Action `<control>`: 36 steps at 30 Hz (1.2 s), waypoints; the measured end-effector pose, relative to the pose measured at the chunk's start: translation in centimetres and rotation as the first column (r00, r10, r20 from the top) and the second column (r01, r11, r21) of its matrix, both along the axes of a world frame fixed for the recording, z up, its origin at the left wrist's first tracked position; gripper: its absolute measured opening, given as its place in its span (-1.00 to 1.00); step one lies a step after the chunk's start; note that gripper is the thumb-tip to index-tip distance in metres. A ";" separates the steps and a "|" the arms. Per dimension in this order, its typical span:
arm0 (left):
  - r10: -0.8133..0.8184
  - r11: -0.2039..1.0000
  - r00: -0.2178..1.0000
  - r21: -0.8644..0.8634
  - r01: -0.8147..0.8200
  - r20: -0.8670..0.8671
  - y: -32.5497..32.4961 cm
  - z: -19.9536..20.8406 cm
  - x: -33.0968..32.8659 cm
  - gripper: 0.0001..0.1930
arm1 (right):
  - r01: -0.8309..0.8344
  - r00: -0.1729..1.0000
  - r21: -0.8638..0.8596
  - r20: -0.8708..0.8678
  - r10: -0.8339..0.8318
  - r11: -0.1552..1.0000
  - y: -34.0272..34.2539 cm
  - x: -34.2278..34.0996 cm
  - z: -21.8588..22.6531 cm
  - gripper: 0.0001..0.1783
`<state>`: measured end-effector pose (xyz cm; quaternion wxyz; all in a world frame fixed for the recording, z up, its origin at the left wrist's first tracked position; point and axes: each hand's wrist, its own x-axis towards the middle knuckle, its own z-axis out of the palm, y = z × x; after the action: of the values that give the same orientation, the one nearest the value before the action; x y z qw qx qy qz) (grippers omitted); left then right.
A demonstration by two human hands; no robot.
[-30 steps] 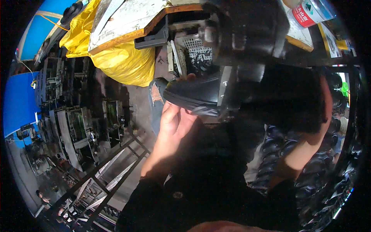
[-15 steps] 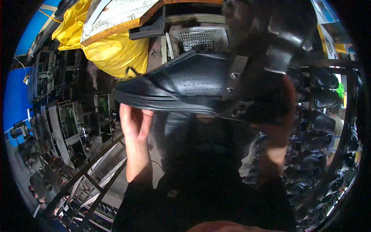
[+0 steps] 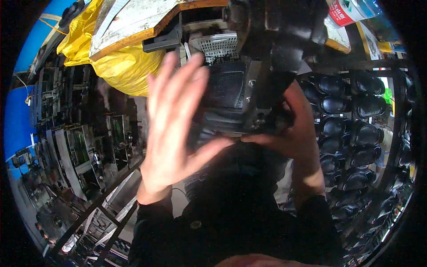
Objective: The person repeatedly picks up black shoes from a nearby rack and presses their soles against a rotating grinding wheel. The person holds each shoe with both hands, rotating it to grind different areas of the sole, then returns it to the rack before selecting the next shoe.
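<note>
A black shoe (image 3: 225, 91) is at the black machine head (image 3: 291, 38), beside an upright metal bar (image 3: 251, 89) with screws. My right hand (image 3: 299, 122) is closed round the shoe's right part, its thumb along the lower edge. Some of its fingers are lost in the dark under the machine. In front of the shoe's left part my left hand (image 3: 171, 129) is spread, fingers stretched upward and slightly blurred. Its thumb points right toward the sole's edge; whether it touches I cannot tell. The shoe's toe does not show.
Behind the shoe stands a pale perforated basket (image 3: 215, 46). A yellow bag (image 3: 129, 66) bulges under a worn white board (image 3: 133, 22) at the far left. Racks of black shoes (image 3: 351, 133) line the right. Metal frames (image 3: 75, 155) crowd the left. A bottle (image 3: 351, 11) lies far right.
My left hand has left the toe's underside and risen in front of the shoe, fingers now spread. The shoe has turned, its long side no longer fully showing. My right hand has shifted slightly left.
</note>
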<state>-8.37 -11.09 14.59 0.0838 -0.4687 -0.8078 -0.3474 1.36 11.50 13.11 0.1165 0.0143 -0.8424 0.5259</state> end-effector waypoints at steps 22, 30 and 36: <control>-0.458 0.769 0.305 0.544 -0.336 0.835 3.3 -7.5 3.3 0.08 | 0.214 0.955 -0.632 0.296 -0.023 0.744 1.0 6.7 -18.4 0.13; -0.416 0.801 0.154 0.441 -0.406 0.896 3.7 -8.9 4.0 0.09 | 0.132 0.989 -0.411 0.110 -0.095 0.902 10.0 9.1 -15.5 -0.17; -0.498 0.731 0.085 0.471 -0.493 0.863 4.0 -8.4 4.7 0.12 | 0.244 0.958 -0.163 -0.110 -0.263 0.956 13.4 8.4 -8.0 -0.16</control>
<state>-3.67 -7.07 6.18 -0.3216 -0.0353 -0.4447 -0.8352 9.77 24.91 5.10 0.2389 -0.0683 -0.7866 0.5652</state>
